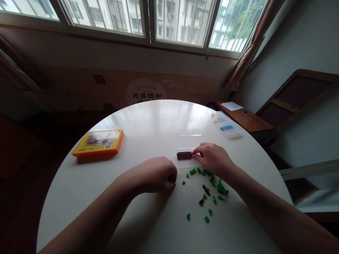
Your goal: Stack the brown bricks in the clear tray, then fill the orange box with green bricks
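A small brown studded block (184, 155) lies on a clear plastic sheet (188, 143) near the middle of the round white table (148, 123). My right hand (213, 158) rests beside it, fingertips pinched against the block's right end. My left hand (156, 174) sits curled into a loose fist on the table, just left of the block; whatever is inside the fist is hidden. Several tiny green pieces (212, 187) and a few dark brown ones (205, 188) lie scattered in front of my right hand.
An orange box (98, 142) lies flat at the left of the table. A clear plastic packet with a blue piece (226, 127) sits at the far right edge. A wooden side table with a paper (239, 114) stands beyond, under the window.
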Motion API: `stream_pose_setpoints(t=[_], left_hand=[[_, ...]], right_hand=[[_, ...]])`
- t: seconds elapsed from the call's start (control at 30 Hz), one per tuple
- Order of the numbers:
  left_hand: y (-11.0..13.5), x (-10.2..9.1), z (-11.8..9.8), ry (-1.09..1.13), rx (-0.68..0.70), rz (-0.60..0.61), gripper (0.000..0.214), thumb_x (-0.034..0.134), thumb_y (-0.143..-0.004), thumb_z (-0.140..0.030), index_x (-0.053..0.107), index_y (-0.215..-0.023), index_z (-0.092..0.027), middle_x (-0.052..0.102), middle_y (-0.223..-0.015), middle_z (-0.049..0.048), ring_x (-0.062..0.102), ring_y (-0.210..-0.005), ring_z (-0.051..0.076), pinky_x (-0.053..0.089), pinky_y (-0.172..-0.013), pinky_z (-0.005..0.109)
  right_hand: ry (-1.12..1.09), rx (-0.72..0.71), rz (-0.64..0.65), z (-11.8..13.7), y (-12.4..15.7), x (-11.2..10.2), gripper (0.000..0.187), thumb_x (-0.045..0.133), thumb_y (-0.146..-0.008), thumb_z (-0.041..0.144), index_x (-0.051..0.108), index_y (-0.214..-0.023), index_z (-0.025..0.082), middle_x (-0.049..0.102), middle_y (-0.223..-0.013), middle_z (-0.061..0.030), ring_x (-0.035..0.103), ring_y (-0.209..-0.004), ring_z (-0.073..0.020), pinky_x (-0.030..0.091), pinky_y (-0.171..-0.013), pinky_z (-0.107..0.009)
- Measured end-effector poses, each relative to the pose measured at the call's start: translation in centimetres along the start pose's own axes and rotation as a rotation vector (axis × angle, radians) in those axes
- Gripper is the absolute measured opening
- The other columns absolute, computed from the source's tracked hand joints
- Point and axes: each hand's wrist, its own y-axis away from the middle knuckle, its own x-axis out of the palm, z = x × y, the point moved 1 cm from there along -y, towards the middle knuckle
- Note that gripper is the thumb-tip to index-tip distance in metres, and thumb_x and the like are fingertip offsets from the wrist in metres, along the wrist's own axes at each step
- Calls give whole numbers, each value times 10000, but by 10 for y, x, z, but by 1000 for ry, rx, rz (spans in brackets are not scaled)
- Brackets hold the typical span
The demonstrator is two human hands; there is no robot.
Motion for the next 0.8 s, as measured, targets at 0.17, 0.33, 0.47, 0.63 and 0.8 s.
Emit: stream_pose_setpoints(t=[0.17,0.33,0.47,0.63,0.8], left_hand=[[0,2,4,-24,26,-27,145,585,-713,-202,724,-738,-232,703,-742,-5,558,-611,130,411,-589,250],[-1,0,6,0,96,-145,108,617,-757,-185,716,-752,-227,697,-771,-16,578,-659,117,418,-629,235],[-4,-3,3,69,147,-319,88,637,-810,-197,721,-796,-221,683,-817,-7,579,-687,108,424,-632,215],[-8,-2,5,147,138,-493,77,654,-828,-194,726,-806,-211,669,-820,-1,565,-652,99,446,-639,220],[-12,4,10,193,171,-646,63,656,-840,-198,712,-812,-205,658,-818,-3,568,-653,93,454,-635,217]], right_hand=[[-20,-1,-40,-1,2,-6,163,603,-883,312,764,-904,295,706,-852,13,624,-762,-158,387,-627,-276],[-97,-12,-132,-3,5,-14,140,623,-873,281,762,-890,278,701,-842,13,614,-744,-149,404,-642,-275],[-261,-119,-226,-1,7,-20,123,639,-869,244,759,-897,250,691,-830,8,599,-718,-127,438,-675,-263],[-412,-253,-269,8,12,-25,104,663,-859,225,754,-908,233,683,-828,-4,598,-712,-120,445,-641,-244],[-452,-359,-196,14,15,-25,93,678,-865,247,754,-917,233,696,-833,-6,620,-729,-122,465,-665,-250]])
